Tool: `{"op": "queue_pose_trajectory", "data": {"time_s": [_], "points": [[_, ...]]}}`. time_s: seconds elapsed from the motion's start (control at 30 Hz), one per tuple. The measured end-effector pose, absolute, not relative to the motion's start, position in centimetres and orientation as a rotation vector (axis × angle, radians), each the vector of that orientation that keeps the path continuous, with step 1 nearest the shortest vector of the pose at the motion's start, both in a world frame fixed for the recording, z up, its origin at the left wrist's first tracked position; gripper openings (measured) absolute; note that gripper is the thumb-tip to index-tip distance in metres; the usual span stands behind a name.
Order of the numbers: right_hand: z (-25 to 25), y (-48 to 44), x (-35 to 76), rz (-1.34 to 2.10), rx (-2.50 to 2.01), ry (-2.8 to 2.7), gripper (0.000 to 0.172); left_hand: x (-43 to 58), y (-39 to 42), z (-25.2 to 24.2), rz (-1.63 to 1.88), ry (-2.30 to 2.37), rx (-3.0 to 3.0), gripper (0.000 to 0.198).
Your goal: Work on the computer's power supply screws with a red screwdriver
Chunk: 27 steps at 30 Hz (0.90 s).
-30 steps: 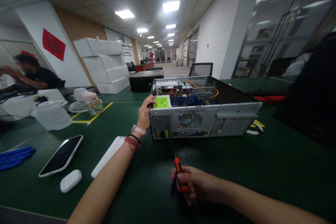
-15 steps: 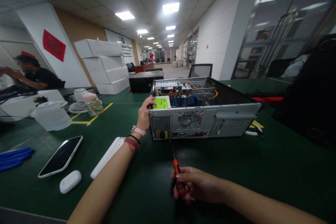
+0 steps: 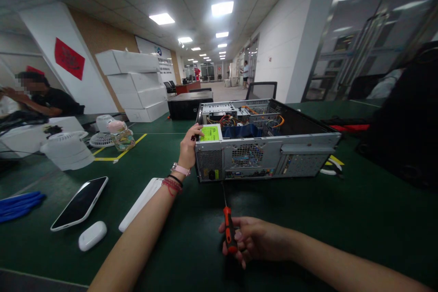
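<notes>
An open grey computer case (image 3: 294, 153) lies on the green table (image 3: 342, 219), its rear panel facing me, with coloured cables and a green-labelled power supply (image 3: 210, 133) inside. My left hand (image 3: 188, 146) grips the case's upper left corner beside the power supply, thumb over the edge. My right hand (image 3: 253, 239) is closed round the orange handle of a screwdriver (image 3: 228, 230). The screwdriver's thin shaft points at the lower left of the rear panel, its tip just below the panel.
A phone (image 3: 80, 201), a white earbud case (image 3: 91, 235) and a white slab (image 3: 142, 203) lie left of my arm. Further left are blue cloth (image 3: 17, 204), white fans (image 3: 68, 148), a small jar (image 3: 120, 134) and a seated person (image 3: 44, 98). White boxes (image 3: 137, 84) are stacked behind.
My right hand has shifted its grip on the screwdriver, and the handle sits slightly further left and more upright. My left hand and the case have stayed put.
</notes>
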State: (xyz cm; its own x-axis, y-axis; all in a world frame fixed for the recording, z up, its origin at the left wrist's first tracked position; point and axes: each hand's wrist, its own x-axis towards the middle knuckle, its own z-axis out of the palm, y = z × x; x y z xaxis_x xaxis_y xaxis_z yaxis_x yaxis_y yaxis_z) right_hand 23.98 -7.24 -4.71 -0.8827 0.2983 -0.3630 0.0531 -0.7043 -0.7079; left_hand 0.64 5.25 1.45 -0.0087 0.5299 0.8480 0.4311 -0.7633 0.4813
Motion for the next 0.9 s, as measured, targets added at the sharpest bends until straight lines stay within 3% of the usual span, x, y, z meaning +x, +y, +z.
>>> {"op": "queue_pose_trajectory", "data": {"time_s": [0.33,0.6,0.9], "points": [[-4.79,-7.49,23.83,2.635,-0.805,-1.133,0.044,0.64,5.21,1.41,1.91,1.024,2.14,0.041],[-4.7,-7.63,24.0,2.636,-0.819,-1.133,0.032,0.57,5.2,1.36,1.901,1.072,2.173,0.044],[-5.34,-6.9,24.25,2.744,-0.634,-1.179,0.037,0.63,5.2,1.43,1.907,1.078,2.164,0.046]]}}
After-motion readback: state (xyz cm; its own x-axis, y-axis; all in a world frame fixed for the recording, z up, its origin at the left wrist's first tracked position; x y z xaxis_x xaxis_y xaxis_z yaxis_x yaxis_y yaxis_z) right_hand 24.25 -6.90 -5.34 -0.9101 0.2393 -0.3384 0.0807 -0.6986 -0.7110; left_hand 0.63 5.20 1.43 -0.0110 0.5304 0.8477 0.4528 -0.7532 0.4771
